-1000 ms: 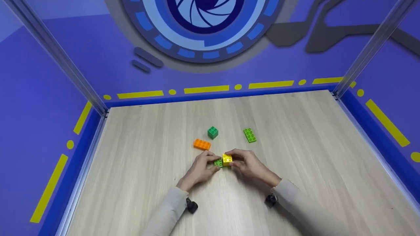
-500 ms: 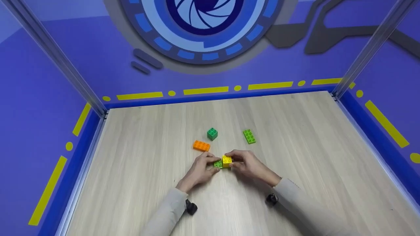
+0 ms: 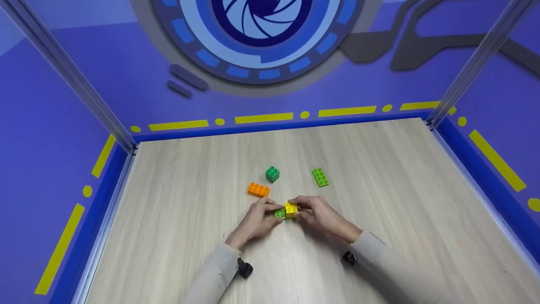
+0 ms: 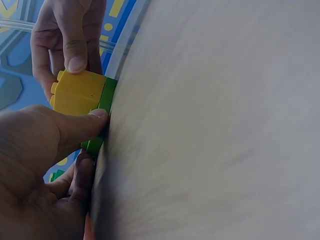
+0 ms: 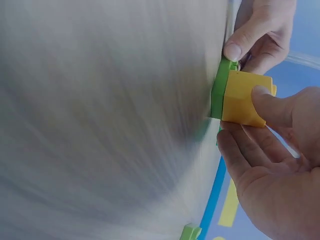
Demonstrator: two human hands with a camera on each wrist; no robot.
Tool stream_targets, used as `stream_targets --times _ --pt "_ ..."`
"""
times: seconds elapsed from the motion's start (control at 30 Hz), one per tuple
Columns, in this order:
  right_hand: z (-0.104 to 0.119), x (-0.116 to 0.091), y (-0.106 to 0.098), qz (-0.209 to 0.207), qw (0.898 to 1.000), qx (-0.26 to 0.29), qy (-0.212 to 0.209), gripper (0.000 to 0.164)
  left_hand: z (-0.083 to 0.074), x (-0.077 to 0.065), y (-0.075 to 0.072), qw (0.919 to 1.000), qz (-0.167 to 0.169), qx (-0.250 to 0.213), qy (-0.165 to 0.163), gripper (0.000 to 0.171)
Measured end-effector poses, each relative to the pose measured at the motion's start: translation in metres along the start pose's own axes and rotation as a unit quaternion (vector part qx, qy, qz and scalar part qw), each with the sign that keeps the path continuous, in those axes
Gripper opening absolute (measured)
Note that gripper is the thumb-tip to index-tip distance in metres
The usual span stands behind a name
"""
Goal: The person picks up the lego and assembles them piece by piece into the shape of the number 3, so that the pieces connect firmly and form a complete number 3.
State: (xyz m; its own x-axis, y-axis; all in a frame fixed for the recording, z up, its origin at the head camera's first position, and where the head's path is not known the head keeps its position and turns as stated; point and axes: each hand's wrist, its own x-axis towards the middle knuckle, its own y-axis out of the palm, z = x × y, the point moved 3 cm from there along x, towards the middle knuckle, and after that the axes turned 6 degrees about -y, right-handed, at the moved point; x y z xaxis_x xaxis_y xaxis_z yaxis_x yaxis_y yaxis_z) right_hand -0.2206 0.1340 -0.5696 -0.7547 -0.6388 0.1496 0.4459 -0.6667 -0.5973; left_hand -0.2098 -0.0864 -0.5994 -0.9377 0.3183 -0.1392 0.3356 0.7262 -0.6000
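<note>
A yellow block sits on one end of a flat green brick on the table, near the middle. My left hand pinches the bare end of the green brick between thumb and fingers; the left wrist view shows its thumb along the side of that brick. On the other side, my right hand holds the yellow block, its thumb on one face of the block in the right wrist view. The two bricks touch, the yellow one upright over the green.
An orange brick lies just beyond the left hand. Behind it stands a dark green cube-shaped block. A light green studded plate lies farther right. Blue-purple panels border the wooden table.
The view has tilted slightly, so everything sits a little lower in the head frame. Both hands keep their hold on the green brick and yellow block, with no clear shift between them.
</note>
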Motion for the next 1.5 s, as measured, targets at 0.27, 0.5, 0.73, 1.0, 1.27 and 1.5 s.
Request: stream_targets --times 0.27,0.5,0.73,1.0,1.27,1.5 --pt "-0.007 -0.002 -0.005 -0.004 0.999 0.052 0.007 0.044 -0.003 0.001 0.0 0.9998 -0.006 0.009 0.018 0.039" --pt "-0.015 -0.001 -0.003 -0.022 0.997 0.061 0.041 0.05 -0.004 0.001 -0.002 0.9996 -0.011 0.013 0.021 0.039" --pt "-0.025 -0.001 0.003 -0.027 0.995 0.076 0.062 0.045 -0.004 0.0 -0.004 0.9994 -0.012 0.02 0.026 0.04" --pt "-0.031 -0.003 0.006 -0.036 0.993 0.092 0.066 0.037 -0.005 -0.001 -0.004 0.9993 -0.008 0.024 0.026 0.038" --pt "-0.033 -0.005 0.009 -0.042 0.991 0.108 0.068 0.035 -0.006 -0.001 -0.005 0.9992 -0.001 0.019 0.034 0.037" --pt "-0.035 -0.005 0.009 -0.043 0.991 0.103 0.08 0.036 -0.011 -0.001 -0.014 0.9992 0.013 0.022 0.032 0.039"
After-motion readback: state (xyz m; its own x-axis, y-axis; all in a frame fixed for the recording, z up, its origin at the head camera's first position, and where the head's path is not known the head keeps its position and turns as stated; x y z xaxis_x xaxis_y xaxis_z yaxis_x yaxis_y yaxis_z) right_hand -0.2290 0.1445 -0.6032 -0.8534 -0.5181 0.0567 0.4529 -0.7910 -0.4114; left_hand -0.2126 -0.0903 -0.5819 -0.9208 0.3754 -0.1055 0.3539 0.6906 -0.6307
